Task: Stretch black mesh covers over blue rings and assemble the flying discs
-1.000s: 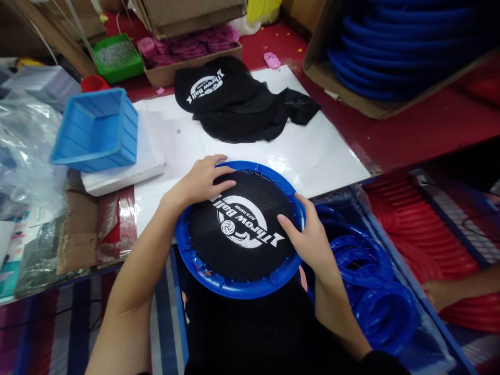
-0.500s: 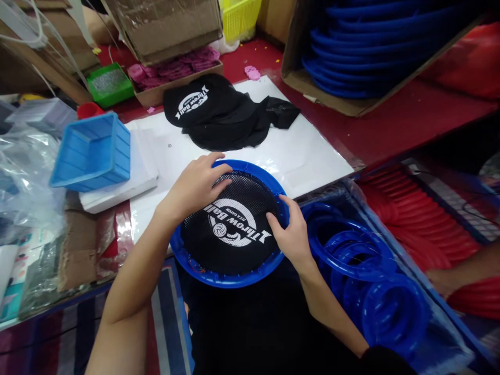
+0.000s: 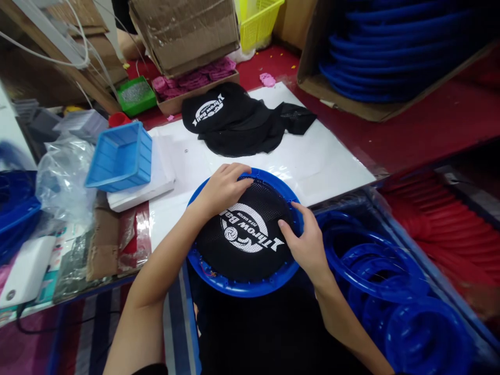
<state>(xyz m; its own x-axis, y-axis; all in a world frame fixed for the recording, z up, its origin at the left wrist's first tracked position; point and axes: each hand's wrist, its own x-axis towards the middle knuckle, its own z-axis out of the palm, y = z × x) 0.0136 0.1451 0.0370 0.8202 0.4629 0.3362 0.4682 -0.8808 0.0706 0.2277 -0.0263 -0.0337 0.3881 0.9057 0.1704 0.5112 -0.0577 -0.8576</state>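
"So, where's the blue ring [image 3: 246, 288]?"

"Between left hand [image 3: 227, 188] and right hand [image 3: 308, 242], black mesh [image 3: 250, 263] inside it."

"Their hold?"

"Right one grips the near side, thumb over mesh; left one lies across the far edge, whether gripping I cannot tell."

"Beyond them?"

"Black printed cloth [image 3: 242, 136]."

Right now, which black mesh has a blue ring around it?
The mesh between the left hand and right hand; the other black pieces lie ringless on the white sheet.
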